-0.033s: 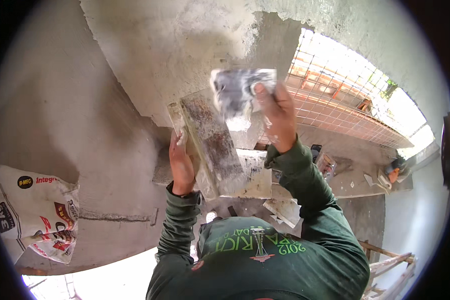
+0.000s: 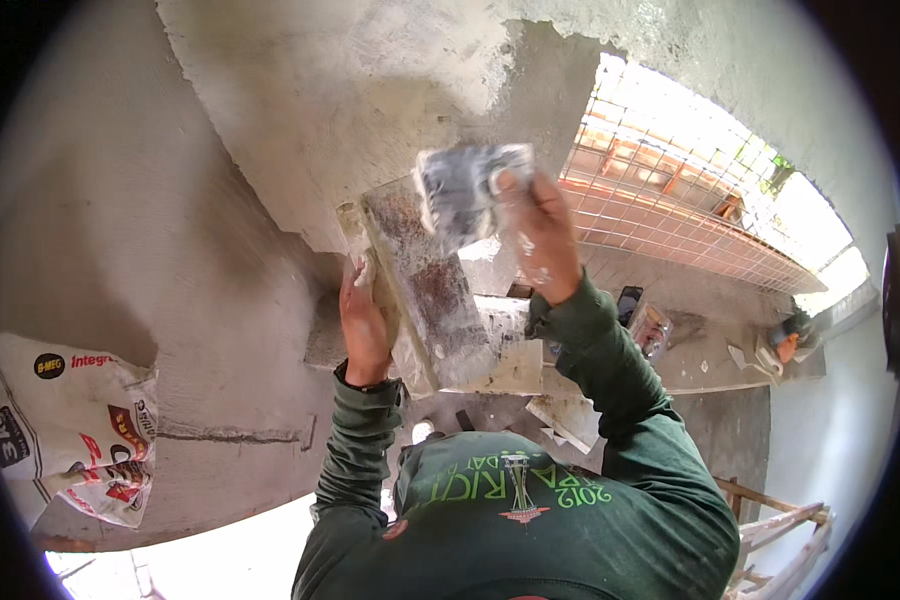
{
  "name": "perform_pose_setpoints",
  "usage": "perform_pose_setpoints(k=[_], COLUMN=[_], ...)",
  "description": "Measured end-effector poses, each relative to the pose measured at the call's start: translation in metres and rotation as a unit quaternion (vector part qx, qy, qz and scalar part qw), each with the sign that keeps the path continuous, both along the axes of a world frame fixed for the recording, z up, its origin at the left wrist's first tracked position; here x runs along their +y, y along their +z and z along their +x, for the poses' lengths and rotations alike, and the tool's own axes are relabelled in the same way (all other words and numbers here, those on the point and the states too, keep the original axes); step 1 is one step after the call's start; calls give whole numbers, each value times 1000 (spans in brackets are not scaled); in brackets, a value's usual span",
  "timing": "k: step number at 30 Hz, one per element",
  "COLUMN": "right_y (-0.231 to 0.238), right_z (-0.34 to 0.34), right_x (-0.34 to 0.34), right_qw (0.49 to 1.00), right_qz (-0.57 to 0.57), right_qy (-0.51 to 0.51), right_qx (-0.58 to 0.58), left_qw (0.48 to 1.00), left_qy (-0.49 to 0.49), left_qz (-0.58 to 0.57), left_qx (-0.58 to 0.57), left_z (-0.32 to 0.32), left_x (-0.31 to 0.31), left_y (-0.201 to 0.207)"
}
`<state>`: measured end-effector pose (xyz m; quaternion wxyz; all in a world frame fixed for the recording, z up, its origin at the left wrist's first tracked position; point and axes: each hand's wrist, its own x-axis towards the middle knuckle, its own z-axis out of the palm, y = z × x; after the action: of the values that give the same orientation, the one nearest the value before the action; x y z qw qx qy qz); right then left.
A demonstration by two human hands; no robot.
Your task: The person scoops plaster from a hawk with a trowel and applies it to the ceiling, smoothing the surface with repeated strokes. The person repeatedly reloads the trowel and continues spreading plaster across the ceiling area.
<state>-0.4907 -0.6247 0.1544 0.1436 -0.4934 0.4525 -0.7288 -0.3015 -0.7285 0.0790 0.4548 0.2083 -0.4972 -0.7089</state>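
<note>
My left hand (image 2: 366, 325) grips a long, flat, plaster-stained board (image 2: 425, 275) by its left side; the fingers are partly hidden behind its pale edge. My right hand (image 2: 545, 230) holds a rectangular flat spreader (image 2: 470, 190), smeared dark and white, with the thumb pressed on its face. Motion blurs the spreader, so I cannot tell its exact make. It is over the board's upper right part; whether the two touch I cannot tell. White paste marks the back of my right hand.
Ahead is a partly plastered wall (image 2: 370, 110). A window opening with wire mesh (image 2: 670, 190) is at the right, with a ledge (image 2: 710, 350) below it holding a clear plastic container (image 2: 650, 332). A printed white sack (image 2: 70, 430) lies at the left.
My right hand and the spreader have moved a little left and down, nearer the board. My left hand and the board have hardly moved.
</note>
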Motion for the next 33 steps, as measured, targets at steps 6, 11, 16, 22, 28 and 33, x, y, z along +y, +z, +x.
perform_pose_setpoints(k=[6, 11, 16, 22, 28, 33], right_y=[-70, -87, -64, -94, -180, -253], right_z=[-20, -38, -21, -12, -44, -44], right_x=[24, 75, 90, 91, 152, 214], right_qw=[950, 948, 985, 863, 890, 896], right_qz=[188, 213, 77, -32, 103, 221], right_qy=[101, 29, -149, -184, -314, -385], right_qx=[-229, -236, -38, 469, 315, 4], left_qw=[949, 999, 971, 946, 945, 922], left_qy=[68, 5, -99, -228, -124, -160], left_qz=[-284, 12, 213, 230, 303, 352], left_qx=[-118, -33, -43, -20, 9, 25], left_z=[-10, -15, -17, -33, -49, -100], left_x=[-3, 11, 22, 32, 47, 17], left_y=[-77, -67, -40, -73, -101, -199])
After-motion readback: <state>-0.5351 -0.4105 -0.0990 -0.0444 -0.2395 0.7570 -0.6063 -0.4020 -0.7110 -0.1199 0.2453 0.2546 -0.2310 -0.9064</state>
